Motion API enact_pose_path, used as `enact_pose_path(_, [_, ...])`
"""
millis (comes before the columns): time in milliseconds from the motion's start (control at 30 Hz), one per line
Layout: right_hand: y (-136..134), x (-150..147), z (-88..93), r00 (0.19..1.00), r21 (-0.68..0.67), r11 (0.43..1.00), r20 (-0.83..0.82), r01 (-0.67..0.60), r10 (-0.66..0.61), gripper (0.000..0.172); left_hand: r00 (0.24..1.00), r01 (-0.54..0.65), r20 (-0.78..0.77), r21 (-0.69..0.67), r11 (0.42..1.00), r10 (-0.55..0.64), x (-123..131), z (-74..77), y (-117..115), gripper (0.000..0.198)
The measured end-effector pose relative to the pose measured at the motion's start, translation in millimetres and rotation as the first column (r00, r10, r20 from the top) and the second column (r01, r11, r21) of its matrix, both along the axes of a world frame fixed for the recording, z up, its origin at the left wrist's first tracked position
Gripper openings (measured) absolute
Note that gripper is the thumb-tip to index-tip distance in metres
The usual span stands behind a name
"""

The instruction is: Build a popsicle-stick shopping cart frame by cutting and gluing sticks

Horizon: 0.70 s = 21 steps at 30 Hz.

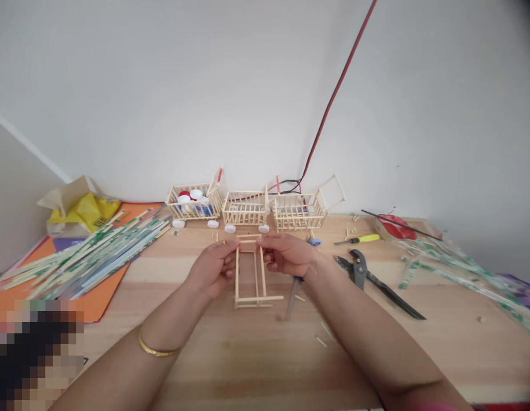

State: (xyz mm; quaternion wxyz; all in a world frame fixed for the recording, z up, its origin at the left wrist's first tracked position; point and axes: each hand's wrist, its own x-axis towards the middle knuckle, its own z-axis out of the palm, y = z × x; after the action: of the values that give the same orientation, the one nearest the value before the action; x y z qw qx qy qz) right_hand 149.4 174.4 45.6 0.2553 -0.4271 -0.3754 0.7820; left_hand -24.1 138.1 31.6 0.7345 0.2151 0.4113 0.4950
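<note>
A small open frame made of wooden sticks (264, 274) is held between my two hands over the middle of the table. My left hand (213, 265) pinches its far left corner between thumb and fingers. The far right corner is gripped by my right hand (288, 254) in the same way. One stick at the near end juts out to the right. Just beyond my hands stand three little stick-built carts: a left cart (194, 205) with white, red and blue pieces in it, a middle cart (245, 208) on white wheels, and a right cart (299, 211) with a raised handle.
Wrapped sticks (102, 251) lie on an orange sheet (115, 279) at left, near a yellow bag (83, 211). To the right are a yellow-handled knife (363, 239), black cutters (376, 282), a red-and-white bowl (396, 227) and plastic wrappers (457, 274). Scissors (293, 297) lie by my right hand.
</note>
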Motion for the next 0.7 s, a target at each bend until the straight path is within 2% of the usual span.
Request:
enact_pose_path(100, [1.0, 0.8, -2.4, 0.998, -0.069, 0.998, -0.066, 0.015, -0.020, 0.033, 0.999, 0.022, 0.050, -0.026, 0.999, -0.020, -0.8, -0.3, 0.5, 0.037])
enact_pose_path(200, [2.5, 2.3, -4.6, 0.996, -0.077, 0.997, -0.093, -0.003, -0.004, 0.029, 0.998, 0.038, 0.057, -0.041, 0.998, -0.036, -1.2, 0.2, 0.5, 0.036])
enact_pose_path(400, [5.1, 3.1, -3.6, 0.998, -0.110, 0.994, -0.059, -0.012, 0.005, 0.031, 0.999, 0.024, 0.036, -0.020, 1.000, -0.023, -0.2, 0.7, 0.5, 0.033])
enact_pose_path(533, [4.6, 1.9, -0.9, 1.000, -0.098, 0.995, -0.006, 0.012, -0.013, 0.034, 1.000, 0.019, 0.019, -0.020, 1.000, -0.019, -0.1, -0.2, 0.0, 0.033])
enact_pose_path(700, [3.5, 2.6, -3.9, 0.999, -0.028, 1.000, -0.043, 0.008, -0.009, 0.033, 0.998, 0.040, 0.058, -0.019, 0.999, -0.039, -0.6, -0.6, -0.6, 0.034])
